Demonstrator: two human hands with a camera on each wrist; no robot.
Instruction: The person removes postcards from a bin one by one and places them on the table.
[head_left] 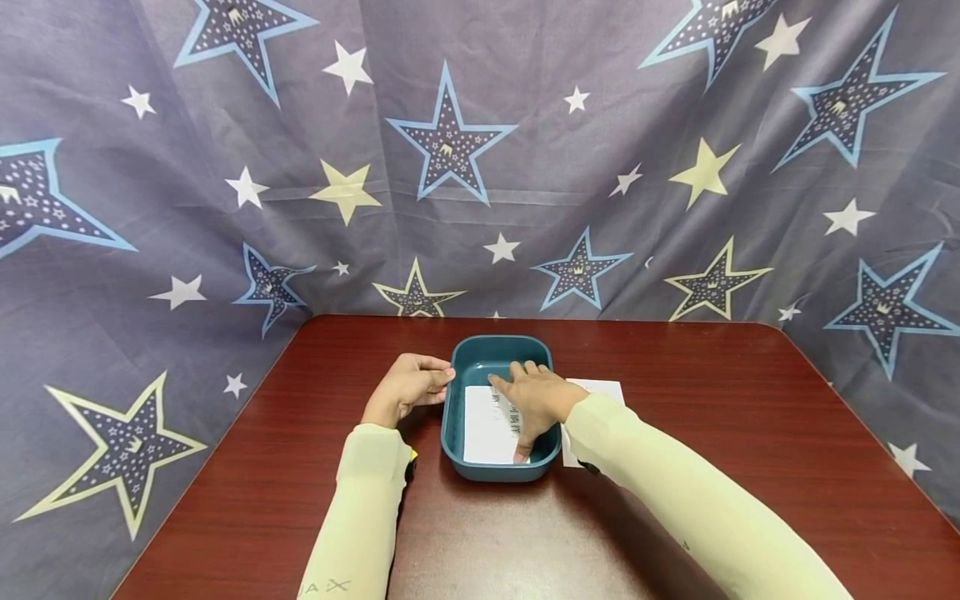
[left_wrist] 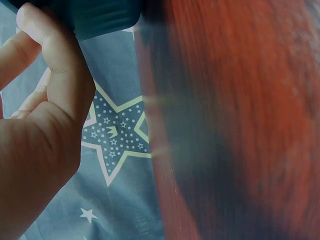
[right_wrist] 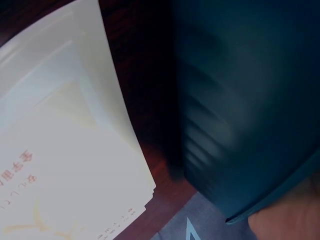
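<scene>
A teal rectangular bin (head_left: 501,473) stands on the table. Inside it lies a white sheet of paper (head_left: 483,425) with dark print along its right part. My right hand (head_left: 536,400) reaches in over the sheet's right side, fingers spread toward the far end, thumb at the near right corner; in the right wrist view a bit of skin (right_wrist: 287,212) shows past the bin's edge. My left hand (head_left: 408,387) touches the bin's left wall with thumb and fingertips. The left wrist view has this thumb and the loosely bent fingers close to the bin's outer side (left_wrist: 107,17).
Right of the bin, partly under my right forearm, white printed papers (head_left: 600,387) lie on the reddish wooden table (head_left: 712,417). Layered edges and coloured characters show on these papers (right_wrist: 75,150) in the right wrist view. A grey star-patterned cloth (head_left: 487,225) hangs behind the table.
</scene>
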